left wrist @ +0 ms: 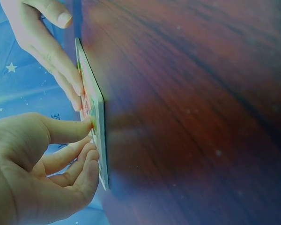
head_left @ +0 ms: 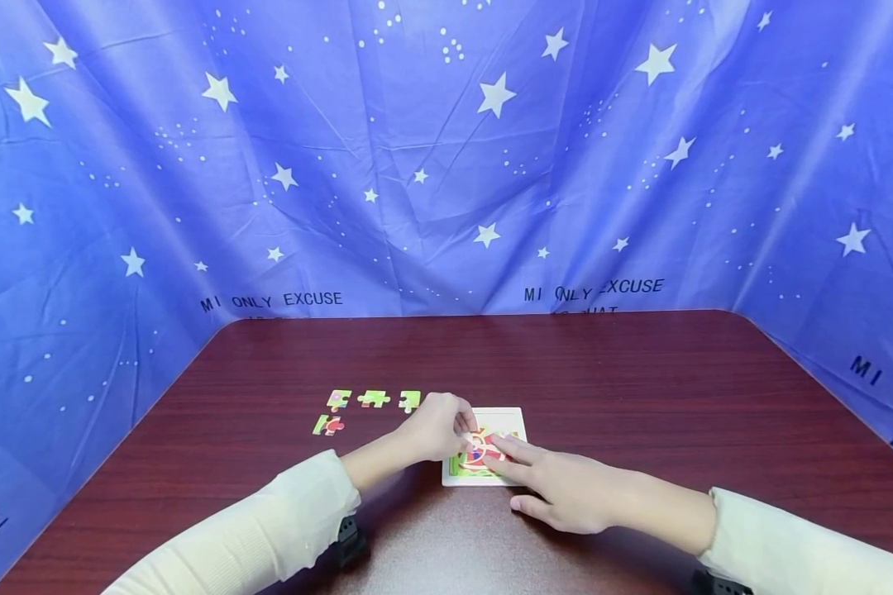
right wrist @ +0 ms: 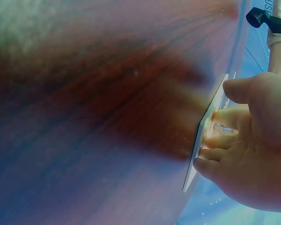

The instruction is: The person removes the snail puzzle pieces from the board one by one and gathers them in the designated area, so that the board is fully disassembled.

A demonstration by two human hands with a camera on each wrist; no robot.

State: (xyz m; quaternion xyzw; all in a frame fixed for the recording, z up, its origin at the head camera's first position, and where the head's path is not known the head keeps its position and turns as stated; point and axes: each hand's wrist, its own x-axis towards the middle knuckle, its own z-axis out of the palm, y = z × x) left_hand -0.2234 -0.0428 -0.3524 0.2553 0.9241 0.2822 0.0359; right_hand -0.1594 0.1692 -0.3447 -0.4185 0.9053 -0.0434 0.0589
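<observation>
Right hand (head_left: 569,492), fingers extended onto puzzle board (head_left: 484,482); board between both hands, rightward of left hand (head_left: 437,426); left fingers bent at it, any pinch cannot be told; four loose pieces (head_left: 374,399), farther, left hand nearer.

Printed in black, the blue curtain (head_left: 446,161) reads "MI ONLY EXCUSE" twice across the back, a cut-off line under each; "MI" and "IS" show at right, "SE" at lower left, "USE" in the right wrist view.
</observation>
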